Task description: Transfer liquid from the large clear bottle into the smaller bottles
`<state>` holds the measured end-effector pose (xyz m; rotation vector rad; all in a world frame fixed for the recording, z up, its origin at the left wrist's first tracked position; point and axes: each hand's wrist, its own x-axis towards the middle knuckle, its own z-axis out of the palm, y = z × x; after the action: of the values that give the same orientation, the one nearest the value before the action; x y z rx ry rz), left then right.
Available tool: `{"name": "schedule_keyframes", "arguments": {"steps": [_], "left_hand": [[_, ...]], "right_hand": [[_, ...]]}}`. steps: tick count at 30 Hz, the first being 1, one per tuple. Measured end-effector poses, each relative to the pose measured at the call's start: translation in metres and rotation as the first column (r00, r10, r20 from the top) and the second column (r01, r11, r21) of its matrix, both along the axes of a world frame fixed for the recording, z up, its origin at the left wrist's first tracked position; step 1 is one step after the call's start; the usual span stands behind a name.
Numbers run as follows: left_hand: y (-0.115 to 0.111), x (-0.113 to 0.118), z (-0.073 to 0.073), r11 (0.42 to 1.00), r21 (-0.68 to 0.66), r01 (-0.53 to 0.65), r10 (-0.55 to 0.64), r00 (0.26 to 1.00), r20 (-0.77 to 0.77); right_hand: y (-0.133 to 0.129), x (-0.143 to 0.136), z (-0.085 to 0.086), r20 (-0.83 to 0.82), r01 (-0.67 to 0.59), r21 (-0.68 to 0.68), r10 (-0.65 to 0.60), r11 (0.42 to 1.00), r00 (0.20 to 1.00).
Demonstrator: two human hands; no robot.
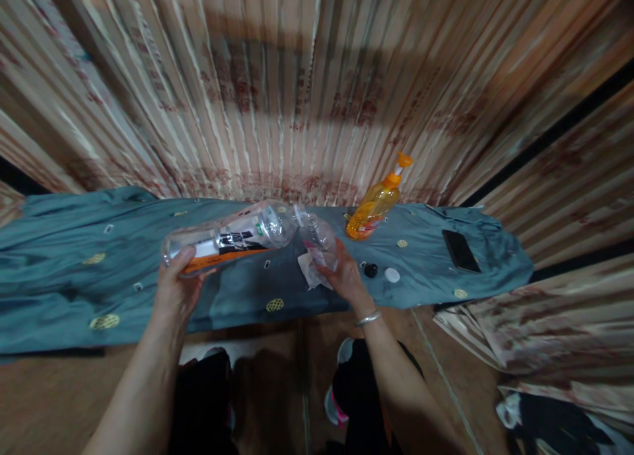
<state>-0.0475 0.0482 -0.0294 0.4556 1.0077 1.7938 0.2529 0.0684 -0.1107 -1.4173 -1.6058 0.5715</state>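
My left hand (181,280) is closed around the base end of a large clear plastic bottle (238,237) with a black, white and orange label. The bottle is tilted nearly flat, its neck toward the right. In my right hand (344,273) is a smaller clear plastic bottle (319,236), its neck pointing up and left. The two necks meet or nearly meet; I cannot tell if they touch. Beneath the smaller bottle a pale, crumpled piece of tissue or wrapper (308,270) shows. To the right lie a black cap (370,270) and a white cap (391,275).
An orange pump bottle (374,207) with yellow liquid stands at the back of the cloth-covered table (238,303). A dark phone (460,250) lies at the right. Behind hangs a pleated, patterned curtain (277,125). Dark fabric (559,422) is on the floor at lower right.
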Motion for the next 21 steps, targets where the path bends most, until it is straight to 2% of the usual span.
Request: {"name": "schedule_keyframes", "arguments": {"steps": [6,10,13,17,21], "left_hand": [[0.001,-0.002,-0.004,0.999,0.036,0.025,-0.024,0.999,-0.026],[0.004,-0.005,-0.007,0.998,0.059,0.031,-0.028,0.999,-0.046],[0.005,-0.006,-0.009,0.997,0.065,0.034,-0.031,0.998,-0.057],[0.006,-0.006,-0.009,0.996,0.089,0.022,-0.016,0.998,-0.068],[0.006,-0.007,-0.009,0.992,0.128,0.016,-0.005,0.996,-0.086]], "right_hand": [[-0.003,0.001,0.010,0.045,-0.055,-0.068,0.058,0.996,0.997],[-0.003,-0.002,0.020,0.066,-0.024,-0.088,0.030,0.996,0.997],[-0.001,-0.006,0.024,0.048,-0.004,-0.062,0.007,0.998,0.999],[0.003,-0.009,0.024,0.029,-0.051,-0.003,0.051,0.999,0.998],[0.003,-0.011,0.023,0.032,-0.044,0.013,0.043,0.999,0.999]]}}
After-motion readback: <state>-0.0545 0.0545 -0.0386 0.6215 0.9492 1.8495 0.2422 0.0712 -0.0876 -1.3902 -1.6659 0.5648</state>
